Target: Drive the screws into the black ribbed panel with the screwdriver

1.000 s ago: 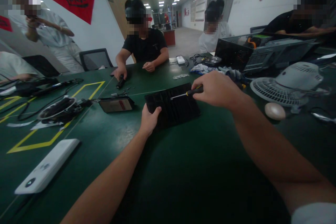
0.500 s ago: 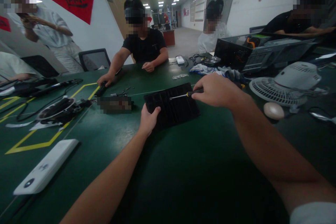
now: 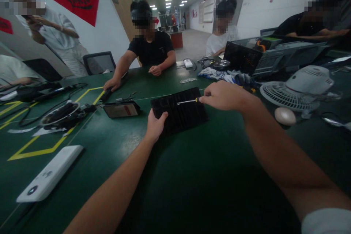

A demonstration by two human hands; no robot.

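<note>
A flat black panel or tray with raised ridges [image 3: 189, 115] is tilted over the table in front of me. My left hand [image 3: 156, 126] is closed on its left edge, thumb on top. My right hand [image 3: 223, 95] grips a screwdriver [image 3: 189, 101] by its yellow and black handle, most of which the fingers cover. Its metal shaft points left across the panel. At its tip is a small shiny round piece [image 3: 178, 103], too small to name, over the panel's upper middle.
The green table [image 3: 131, 182] carries a white power bank [image 3: 51, 173] at front left, a framed device [image 3: 122, 109], and cables with black parts [image 3: 61, 115]. On the right lie a white fan [image 3: 296, 86] and a computer case [image 3: 287, 56]. Across the table a co-worker's hand [image 3: 112, 82] rests on a black object.
The view has shifted very slightly. My right hand has edged a little left, its fingers covering more of the screwdriver handle. The panel and my left hand look the same.
</note>
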